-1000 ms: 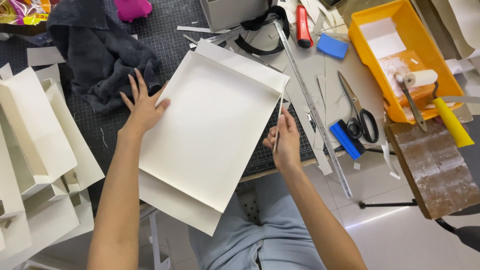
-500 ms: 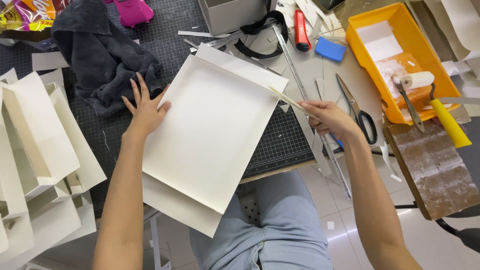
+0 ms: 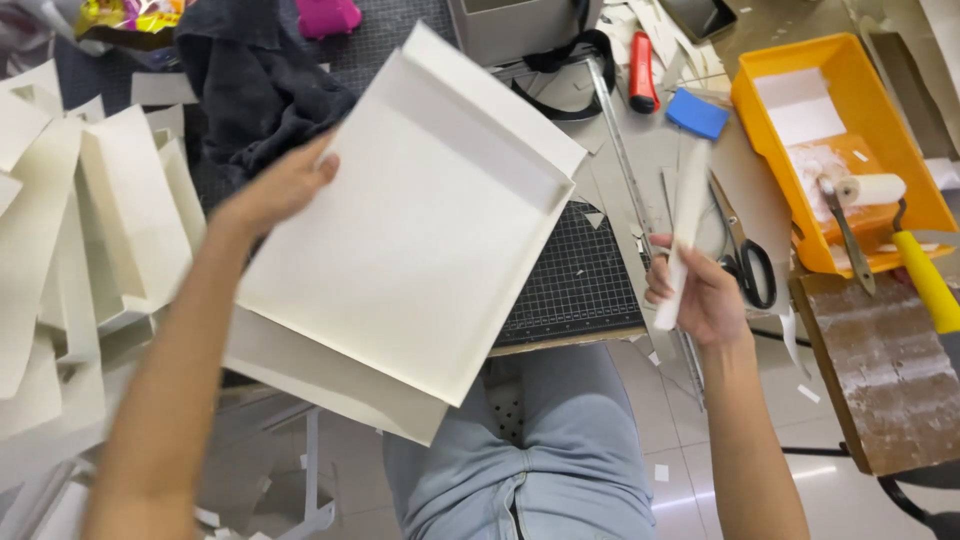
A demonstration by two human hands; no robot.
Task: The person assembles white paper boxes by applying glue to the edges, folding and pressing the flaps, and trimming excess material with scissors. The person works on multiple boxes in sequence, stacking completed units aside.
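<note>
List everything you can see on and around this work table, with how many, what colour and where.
Large folded white card sheet: one, white, lifted and tilted over the table's near edge.
Narrow white card strip: one, white, upright in the right hand.
Black gridded cutting mat: one, black, under the sheet.
Folded white card pieces: several, white, stacked at left.
Dark crumpled cloth: one, black, far left.
Long metal ruler: one, silver, right of the mat.
Black-handled scissors: one, beside the ruler.
Red utility knife: one, far centre.
Blue block: one, near the tray.
Orange plastic tray: one, far right.
Yellow-handled paint roller: one, in the tray.
Left hand: grips the sheet's left edge.
Right hand: holds the strip.
</note>
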